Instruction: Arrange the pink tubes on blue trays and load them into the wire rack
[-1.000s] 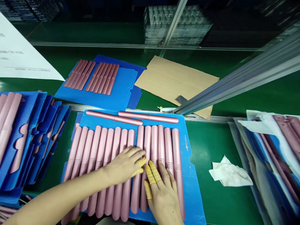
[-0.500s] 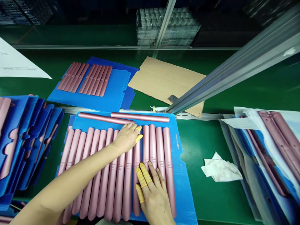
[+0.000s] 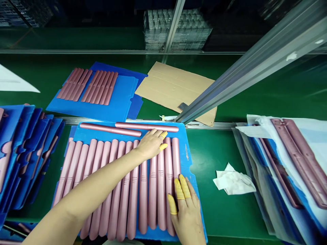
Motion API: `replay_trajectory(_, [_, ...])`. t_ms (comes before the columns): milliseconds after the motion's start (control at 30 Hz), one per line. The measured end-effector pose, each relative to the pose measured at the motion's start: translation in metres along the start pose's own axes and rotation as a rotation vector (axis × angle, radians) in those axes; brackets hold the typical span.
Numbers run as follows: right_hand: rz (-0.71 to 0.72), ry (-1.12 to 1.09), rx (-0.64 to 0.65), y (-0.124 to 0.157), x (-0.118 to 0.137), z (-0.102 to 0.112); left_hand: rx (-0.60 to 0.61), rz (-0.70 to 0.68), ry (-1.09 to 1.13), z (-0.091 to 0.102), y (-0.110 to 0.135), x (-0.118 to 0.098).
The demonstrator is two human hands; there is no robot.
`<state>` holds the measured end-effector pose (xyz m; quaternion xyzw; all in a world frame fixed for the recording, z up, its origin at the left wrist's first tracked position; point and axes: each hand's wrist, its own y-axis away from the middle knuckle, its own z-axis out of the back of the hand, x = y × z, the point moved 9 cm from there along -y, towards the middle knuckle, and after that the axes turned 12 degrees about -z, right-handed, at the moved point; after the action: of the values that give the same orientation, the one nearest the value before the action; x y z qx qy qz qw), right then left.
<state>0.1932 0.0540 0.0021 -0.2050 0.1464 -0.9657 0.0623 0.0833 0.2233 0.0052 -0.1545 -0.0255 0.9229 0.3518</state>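
Several long, rounded metallic pink parts, each with small grooves across the middle, lie side by side on a blue plastic sheet. Two similar parts lie crosswise along the sheet's far edge; one is a pink crosswise part. My left hand reaches across the row, fingers stretched over the upper ends of the parts toward the right. My right hand rests with extended fingers at the lower half of the rightmost part, hiding its lower end. Yellow finger cots cover some fingertips of both hands.
Shorter pink pieces lie on another blue sheet behind, beside a cardboard sheet. A slanted metal post rises at right. Blue dividers holding parts lean at left; stacked layered sheets with pink pieces stand right, near a crumpled white cloth.
Both hands have moved right along the row, the left over the upper ends, the right to the rightmost part. The view has shifted slightly.
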Motion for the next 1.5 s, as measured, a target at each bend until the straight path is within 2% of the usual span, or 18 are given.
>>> replay_trajectory(100, [0.013, 0.010, 0.018, 0.005, 0.000, -0.005, 0.010, -0.002, -0.014, -0.005, -0.002, -0.004])
replay_trajectory(167, [0.020, 0.012, 0.026, 0.007, 0.001, -0.007, -0.019, 0.015, -0.027, 0.000, 0.002, -0.006])
replay_trajectory(267, [0.029, -0.016, 0.036, 0.009, 0.002, -0.003, -0.147, 0.060, -0.046, 0.029, 0.022, -0.006])
replay_trajectory(333, [0.051, -0.059, 0.044, 0.011, 0.003, 0.004, -0.270, 0.098, -0.065, 0.058, 0.055, -0.002])
replay_trajectory(433, [0.126, -0.130, 0.061, 0.015, 0.010, 0.015, -0.436, 0.206, -0.124, 0.100, 0.140, 0.016])
replay_trajectory(533, [0.244, -0.194, 0.100, 0.022, 0.027, 0.018, -0.496, 0.495, -0.194, 0.121, 0.256, 0.045])
replay_trajectory(633, [0.410, -0.274, 0.160, 0.032, 0.058, 0.015, -0.482, 0.860, -0.182, 0.114, 0.370, 0.063])
replay_trajectory(667, [0.480, -0.297, 0.184, 0.037, 0.072, 0.012, -0.454, 0.953, -0.157, 0.106, 0.398, 0.064])
replay_trajectory(733, [0.626, -0.314, 0.228, 0.048, 0.102, 0.006, -0.390, 1.068, -0.065, 0.087, 0.432, 0.062])
replay_trajectory(833, [0.823, -0.287, 0.266, 0.069, 0.146, -0.006, -0.380, 1.111, 0.060, 0.068, 0.441, 0.056])
replay_trajectory(933, [0.932, -0.255, 0.292, 0.090, 0.181, -0.018, -0.428, 1.085, 0.058, 0.068, 0.433, 0.053])
replay_trajectory(1100, [0.886, -0.325, 0.292, 0.107, 0.219, -0.024, -0.465, 0.927, 0.035, 0.072, 0.418, 0.053])
replay_trajectory(1233, [0.907, -0.303, 0.262, 0.116, 0.255, -0.031, -0.406, 0.846, 0.050, 0.069, 0.413, 0.056])
replay_trajectory(1367, [0.881, -0.237, 0.258, 0.115, 0.287, -0.056, -0.413, 0.804, 0.065, 0.076, 0.411, 0.064])
replay_trajectory(1500, [0.809, -0.207, 0.242, 0.110, 0.297, -0.080, -0.355, 0.694, 0.154, 0.074, 0.391, 0.066])
